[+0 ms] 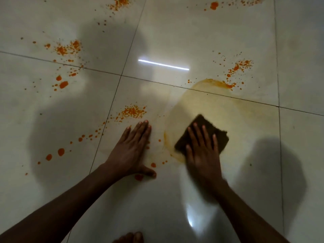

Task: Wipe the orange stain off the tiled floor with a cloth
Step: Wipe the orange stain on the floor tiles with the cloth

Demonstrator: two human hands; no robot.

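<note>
Bare toes (129, 238) peek in at the bottom edge. Right hand (201, 153) presses flat, fingers straight, on a dark brown folded cloth (201, 132) lying diagonally, far corner up-left, over the smeared yellow-orange stain (219, 106). Left hand (131, 151) rests flat, fingers straight, on the glossy white tiled floor (52, 111).

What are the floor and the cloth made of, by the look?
Floor: likely glazed ceramic or porcelain tile, glossy; it mirrors a light strip and shows thin dark grout lines. Cloth: dark brown, matte, soft-edged, probably a woven or fleecy fabric; motion blur hides the weave. The right hand presses it flat.
</note>
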